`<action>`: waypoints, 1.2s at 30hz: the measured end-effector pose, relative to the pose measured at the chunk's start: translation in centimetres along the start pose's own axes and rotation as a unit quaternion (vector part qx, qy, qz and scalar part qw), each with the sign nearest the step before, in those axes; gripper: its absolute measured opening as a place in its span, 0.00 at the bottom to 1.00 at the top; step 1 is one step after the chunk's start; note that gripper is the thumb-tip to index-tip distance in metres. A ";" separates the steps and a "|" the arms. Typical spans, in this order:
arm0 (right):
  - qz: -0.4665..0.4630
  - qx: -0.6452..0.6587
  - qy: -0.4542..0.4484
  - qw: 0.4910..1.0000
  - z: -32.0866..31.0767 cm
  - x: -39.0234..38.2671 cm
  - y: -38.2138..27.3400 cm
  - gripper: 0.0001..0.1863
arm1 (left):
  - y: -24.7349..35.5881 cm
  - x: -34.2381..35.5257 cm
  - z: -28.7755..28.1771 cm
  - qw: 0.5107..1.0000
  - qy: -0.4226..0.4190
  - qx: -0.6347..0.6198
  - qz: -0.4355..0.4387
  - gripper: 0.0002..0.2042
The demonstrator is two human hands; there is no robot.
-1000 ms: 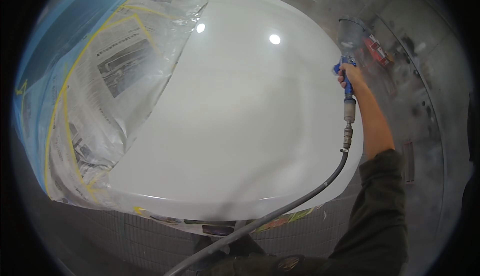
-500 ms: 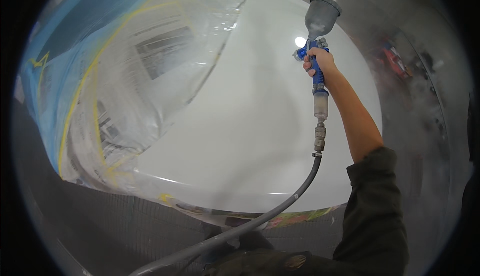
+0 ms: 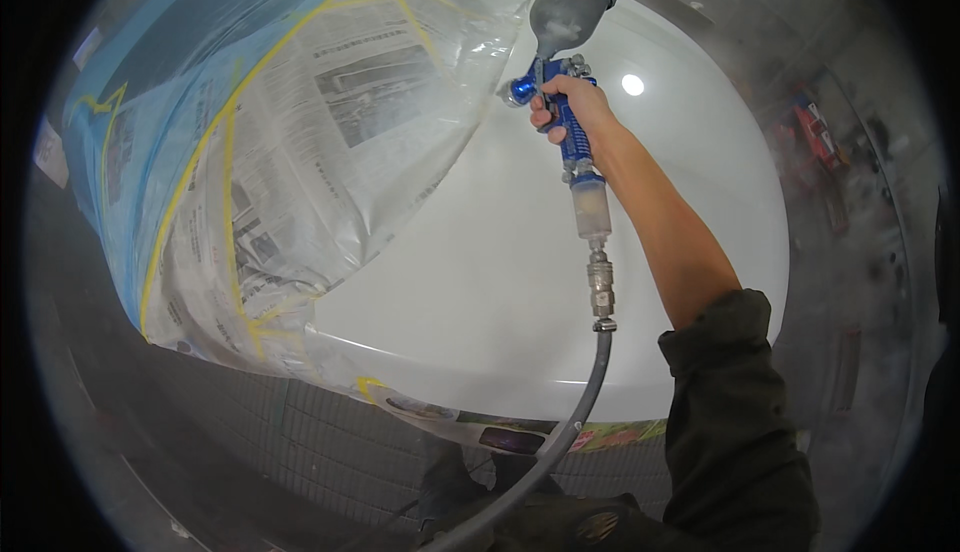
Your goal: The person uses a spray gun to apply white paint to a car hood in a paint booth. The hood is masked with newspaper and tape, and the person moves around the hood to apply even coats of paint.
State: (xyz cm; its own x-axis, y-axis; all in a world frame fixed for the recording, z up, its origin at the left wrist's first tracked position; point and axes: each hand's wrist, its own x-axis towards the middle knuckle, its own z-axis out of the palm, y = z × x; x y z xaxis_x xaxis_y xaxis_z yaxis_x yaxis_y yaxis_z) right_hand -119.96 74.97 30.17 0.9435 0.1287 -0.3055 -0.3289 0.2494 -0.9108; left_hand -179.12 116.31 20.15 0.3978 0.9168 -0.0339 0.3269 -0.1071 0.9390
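My right hand [image 3: 578,112] is wrapped round the grip of a blue spray gun [image 3: 574,142], its fingers at the trigger. A grey paint cup [image 3: 572,10] sits on top of the gun, whose nozzle points left. Below the grip come a cloudy filter bowl [image 3: 592,210], a metal coupling [image 3: 601,287] and a grey air hose [image 3: 590,382] curving down and left. The gun is held over a glossy white car panel [image 3: 470,292], near its masked edge. My left hand is out of view.
Newspaper [image 3: 300,152] and clear plastic film, edged with yellow tape [image 3: 232,202], cover the panel's left side. Blue masking film [image 3: 150,192] lies beyond. A red object [image 3: 818,137] is on the floor at right. Dark grating [image 3: 320,452] runs along the near side.
My right hand has carried the spray gun left across the white panel, toward the newspaper edge. The hose has swung with it, and the view has shifted slightly.
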 end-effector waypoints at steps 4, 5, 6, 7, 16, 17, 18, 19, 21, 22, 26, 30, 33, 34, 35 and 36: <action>0.002 -0.059 0.079 0.995 -3.5 -3.0 -0.2 0.07 | -5.6 1.9 -2.2 0.999 -0.024 -0.041 0.005 0.13; -0.004 -0.057 0.090 0.994 -4.9 -3.7 -0.3 0.06 | -3.3 1.1 -0.2 0.999 -0.019 -0.040 0.002 0.13; -0.010 -0.055 0.102 0.993 -6.4 -4.5 -0.4 0.06 | -2.2 0.5 0.9 0.999 -0.024 -0.039 0.013 0.11; -0.016 -0.053 0.114 0.992 -8.0 -5.2 -0.5 0.06 | -2.2 0.5 1.3 0.998 -0.041 -0.039 0.025 0.10; -0.018 -0.099 0.237 0.966 -23.9 -13.7 -2.4 0.08 | 1.5 -4.1 7.6 0.976 -0.175 -0.024 0.124 0.06; -0.024 -0.112 0.255 0.960 -25.6 -14.8 -2.6 0.08 | 1.9 -5.1 8.1 0.974 -0.183 -0.021 0.129 0.06; -0.028 -0.125 0.274 0.953 -27.2 -15.8 -2.8 0.08 | 2.4 -5.9 8.7 0.972 -0.192 -0.017 0.133 0.06; -0.033 -0.138 0.289 0.947 -28.6 -16.6 -3.1 0.09 | 2.8 -6.7 9.1 0.968 -0.204 -0.005 0.146 0.05; -0.041 -0.151 0.322 0.934 -31.6 -18.3 -3.3 0.08 | 3.4 -7.9 10.2 0.958 -0.227 0.014 0.177 0.03; -0.050 -0.159 0.338 0.926 -33.2 -19.1 -3.1 0.08 | 3.8 -8.7 10.9 0.955 -0.238 0.019 0.173 0.03; -0.047 -0.243 0.446 0.860 -37.1 -22.0 -5.0 0.06 | 6.5 -11.2 12.0 0.937 -0.287 0.041 0.196 0.03; -0.045 -0.312 0.475 0.821 -38.1 -24.2 -5.2 0.06 | 6.4 -11.4 12.3 0.921 -0.316 0.052 0.222 0.04; -0.037 -0.264 0.438 0.858 -35.7 -24.6 -4.6 0.06 | 4.7 -9.7 11.4 0.938 -0.295 0.014 0.183 0.05; -0.035 -0.233 0.413 0.880 -34.1 -24.3 -4.0 0.06 | 4.0 -8.7 11.1 0.947 -0.277 -0.012 0.165 0.06; -0.033 -0.200 0.386 0.900 -32.4 -23.8 -3.5 0.07 | 3.7 -7.7 10.6 0.954 -0.258 -0.038 0.147 0.07; -0.035 -0.182 0.372 0.909 -30.6 -23.1 -2.9 0.07 | 3.9 -6.6 10.1 0.953 -0.260 -0.018 0.157 0.09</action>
State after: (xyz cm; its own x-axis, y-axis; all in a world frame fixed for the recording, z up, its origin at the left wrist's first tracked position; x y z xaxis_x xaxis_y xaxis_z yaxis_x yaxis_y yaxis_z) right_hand -139.54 41.87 31.34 0.7725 -0.5944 -0.2234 -0.3597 -0.1196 -0.9254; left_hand -171.84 105.92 20.62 0.8448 0.5265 0.0956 0.0948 -0.3231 0.9416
